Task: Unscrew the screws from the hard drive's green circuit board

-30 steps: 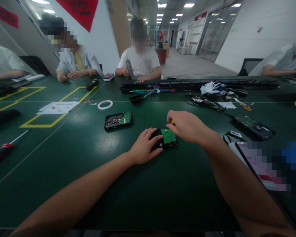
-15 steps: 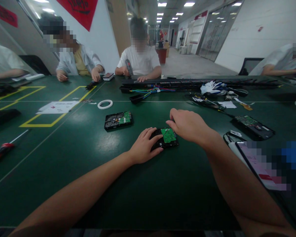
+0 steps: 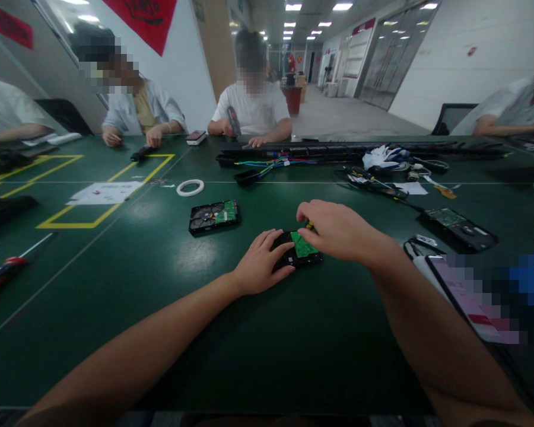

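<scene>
A black hard drive with a green circuit board [image 3: 303, 245] lies on the green table in front of me. My left hand [image 3: 263, 261] rests on its left part, fingers spread over the black casing and thumb along the near edge. Over the board's upper right, my right hand [image 3: 333, 230] is closed around a small tool with a yellow-and-black handle [image 3: 310, 225]; most of the tool is hidden by the fingers. Up and to the left lies a second hard drive [image 3: 213, 217], untouched, its board also facing up.
A white tape ring [image 3: 190, 188], paper [image 3: 102, 193] and a red-black screwdriver [image 3: 4, 274] lie left. Cables and black strips [image 3: 302, 153] cross the far side. Another drive [image 3: 458, 229] and a phone [image 3: 467, 296] are right. People sit opposite.
My right hand has shifted slightly left and down over the board, and the yellow handle now shows. Across the table, a person's hand has moved left with a black object.
</scene>
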Available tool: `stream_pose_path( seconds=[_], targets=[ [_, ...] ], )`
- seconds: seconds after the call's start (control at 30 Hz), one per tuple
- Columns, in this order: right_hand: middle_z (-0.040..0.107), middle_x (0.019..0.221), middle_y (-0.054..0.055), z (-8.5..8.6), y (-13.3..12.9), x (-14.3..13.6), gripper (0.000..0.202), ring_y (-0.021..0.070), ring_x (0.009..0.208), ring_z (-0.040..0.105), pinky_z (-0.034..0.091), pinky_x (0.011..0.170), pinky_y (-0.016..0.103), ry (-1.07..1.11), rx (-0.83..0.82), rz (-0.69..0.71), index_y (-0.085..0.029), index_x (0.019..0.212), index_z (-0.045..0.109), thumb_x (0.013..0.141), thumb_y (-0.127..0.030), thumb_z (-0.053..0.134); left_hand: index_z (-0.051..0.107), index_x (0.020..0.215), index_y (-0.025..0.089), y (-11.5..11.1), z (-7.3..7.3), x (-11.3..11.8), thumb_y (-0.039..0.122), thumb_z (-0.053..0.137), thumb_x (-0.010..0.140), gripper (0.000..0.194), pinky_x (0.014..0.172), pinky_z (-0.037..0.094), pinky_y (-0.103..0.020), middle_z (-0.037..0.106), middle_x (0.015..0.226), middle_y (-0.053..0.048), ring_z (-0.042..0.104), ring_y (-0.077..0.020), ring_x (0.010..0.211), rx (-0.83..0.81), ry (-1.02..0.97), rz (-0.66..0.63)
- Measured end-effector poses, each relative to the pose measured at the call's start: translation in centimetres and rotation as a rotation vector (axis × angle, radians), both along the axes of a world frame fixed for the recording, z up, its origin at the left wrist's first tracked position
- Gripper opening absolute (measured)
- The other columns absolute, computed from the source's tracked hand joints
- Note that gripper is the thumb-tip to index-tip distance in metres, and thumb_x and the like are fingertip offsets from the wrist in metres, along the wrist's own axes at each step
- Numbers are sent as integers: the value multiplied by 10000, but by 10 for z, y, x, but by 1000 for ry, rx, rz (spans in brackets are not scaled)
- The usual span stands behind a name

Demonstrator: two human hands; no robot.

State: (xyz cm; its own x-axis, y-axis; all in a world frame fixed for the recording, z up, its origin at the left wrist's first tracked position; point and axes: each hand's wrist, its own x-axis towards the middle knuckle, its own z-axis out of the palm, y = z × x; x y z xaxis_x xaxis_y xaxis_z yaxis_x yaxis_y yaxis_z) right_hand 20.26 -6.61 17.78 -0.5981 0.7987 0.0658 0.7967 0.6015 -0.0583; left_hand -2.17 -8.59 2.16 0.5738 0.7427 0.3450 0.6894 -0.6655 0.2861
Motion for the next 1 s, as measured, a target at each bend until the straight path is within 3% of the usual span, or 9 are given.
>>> stream_pose_path(
  seconds=[0.07, 0.13, 0.3, 0.53, 0.7, 0.8, 1.0],
  targets=[
    [748, 1095, 152, 1, -1, -2, 254, 289, 914, 700, 458, 747, 372, -44, 35, -96, -178, 1130, 668, 1038, -378, 542, 558, 1534, 266, 0, 0, 0, 515, 677, 1015, 587, 1273, 362, -652, 391, 1676, -152, 364, -411, 1560, 6, 10, -3],
    [758, 1047, 150, 1, 0, -2, 269, 291, 878, 705, 445, 715, 372, -78, 47, -141, -176, 1107, 675, 1056, -390, 520, 552, 1539, 261, 1, 0, 0, 519, 674, 1017, 595, 1268, 368, -653, 384, 1679, -158, 362, -413, 1559, 7, 16, -2],
    [753, 1103, 121, -3, 6, 3, 147, 283, 950, 702, 458, 760, 370, -22, 41, -40, -193, 1092, 671, 1001, -295, 617, 546, 1543, 285, 0, 0, 0, 518, 684, 1011, 597, 1264, 365, -669, 387, 1680, -143, 369, -415, 1555, -2, 5, -2],
    [737, 1165, 105, -4, 8, 4, 190, 239, 1007, 681, 465, 855, 347, 61, -10, 93, -185, 1115, 655, 944, -145, 583, 546, 1545, 268, 0, -1, -1, 521, 676, 1016, 600, 1274, 356, -654, 375, 1683, -156, 349, -414, 1567, -7, 22, 4],
    [744, 1137, 135, -3, 4, -1, 224, 280, 952, 702, 446, 765, 363, 0, 60, -62, -182, 1152, 643, 1043, -361, 562, 541, 1546, 273, 1, -2, 0, 516, 687, 1009, 607, 1272, 356, -658, 377, 1685, -149, 356, -415, 1563, 1, 16, 4],
    [752, 1108, 145, -3, 4, -1, 250, 294, 911, 713, 427, 715, 363, -44, 64, -143, -178, 1155, 640, 1066, -388, 538, 546, 1545, 267, 1, -1, 0, 514, 684, 1012, 604, 1268, 365, -652, 388, 1674, -156, 366, -414, 1556, 5, 15, 1],
    [748, 1167, 116, -6, 10, 5, 144, 278, 1024, 701, 460, 825, 364, 47, 31, 5, -191, 1124, 650, 989, -228, 617, 547, 1544, 289, 1, -2, 0, 519, 692, 1006, 602, 1263, 370, -659, 390, 1678, -141, 366, -413, 1558, -1, 9, 5]
  ],
)
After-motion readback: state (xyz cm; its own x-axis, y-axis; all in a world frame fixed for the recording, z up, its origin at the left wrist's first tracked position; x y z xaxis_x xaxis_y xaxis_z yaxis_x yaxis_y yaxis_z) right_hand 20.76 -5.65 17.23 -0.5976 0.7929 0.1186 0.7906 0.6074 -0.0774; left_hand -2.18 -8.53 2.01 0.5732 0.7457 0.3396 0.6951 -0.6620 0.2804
